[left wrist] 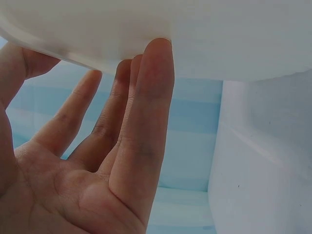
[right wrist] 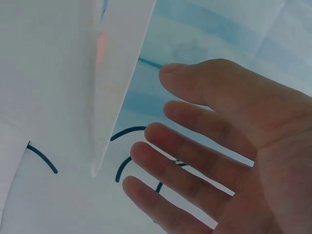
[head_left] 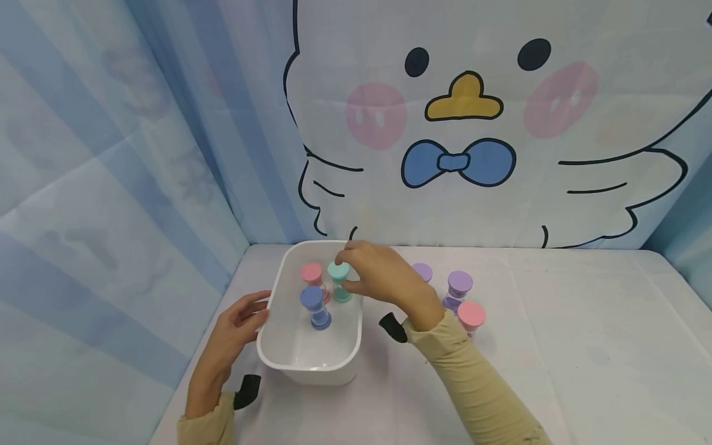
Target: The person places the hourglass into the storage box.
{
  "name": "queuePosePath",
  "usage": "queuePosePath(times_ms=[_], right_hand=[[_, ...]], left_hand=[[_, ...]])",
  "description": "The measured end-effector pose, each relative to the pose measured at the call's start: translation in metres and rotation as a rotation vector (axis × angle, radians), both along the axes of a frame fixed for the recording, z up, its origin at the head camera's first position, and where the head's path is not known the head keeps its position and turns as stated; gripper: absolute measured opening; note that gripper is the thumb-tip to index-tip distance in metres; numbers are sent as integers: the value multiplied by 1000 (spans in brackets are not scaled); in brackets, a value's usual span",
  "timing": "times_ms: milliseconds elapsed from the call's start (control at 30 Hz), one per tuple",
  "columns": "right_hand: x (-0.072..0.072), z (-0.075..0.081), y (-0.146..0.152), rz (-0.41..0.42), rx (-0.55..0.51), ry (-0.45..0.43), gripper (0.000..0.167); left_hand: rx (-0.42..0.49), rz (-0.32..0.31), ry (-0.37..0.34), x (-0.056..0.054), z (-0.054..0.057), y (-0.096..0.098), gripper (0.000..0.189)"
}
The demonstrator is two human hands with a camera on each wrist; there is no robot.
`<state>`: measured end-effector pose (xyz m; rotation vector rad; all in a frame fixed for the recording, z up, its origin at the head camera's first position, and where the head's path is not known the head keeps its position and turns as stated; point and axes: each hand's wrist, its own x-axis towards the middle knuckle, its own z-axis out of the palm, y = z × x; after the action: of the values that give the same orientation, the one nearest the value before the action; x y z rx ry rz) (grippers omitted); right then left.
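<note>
A white plastic bin [head_left: 311,361] stands on the table with a pink sand timer [head_left: 312,272], a blue sand timer [head_left: 313,299] and a teal sand timer [head_left: 342,293] upright inside. My right hand [head_left: 384,275] hovers over the bin's right rim beside the teal timer. Its thumb and fingers are spread, and nothing lies between them in the right wrist view [right wrist: 209,141]. My left hand [head_left: 236,327] touches the bin's left outer side with extended fingers [left wrist: 151,97]; the palm faces the wall.
Right of the bin, partly hidden by my right arm, stand two purple sand timers [head_left: 460,283] and a pink sand timer [head_left: 471,315]. A printed cloth [head_left: 461,210] hangs behind the white table [head_left: 584,346], and a striped blue curtain [head_left: 111,247] borders the left.
</note>
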<state>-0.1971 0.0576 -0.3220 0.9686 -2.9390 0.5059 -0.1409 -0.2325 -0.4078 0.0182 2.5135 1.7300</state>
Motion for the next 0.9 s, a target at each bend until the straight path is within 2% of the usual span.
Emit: queuePosePath(times_ms=[267,700,900], right_hand=[[-1,-9,17,-22,-22,47,38],[-3,-21,41,-103,-37,13,40],[-4,-28,53,-113,-46,23,40]], left_hand=[[5,2,4,0,-1,-1,48],[-6,3,8,0,-1,0,48],[-3,1,5,0,-1,0,48]])
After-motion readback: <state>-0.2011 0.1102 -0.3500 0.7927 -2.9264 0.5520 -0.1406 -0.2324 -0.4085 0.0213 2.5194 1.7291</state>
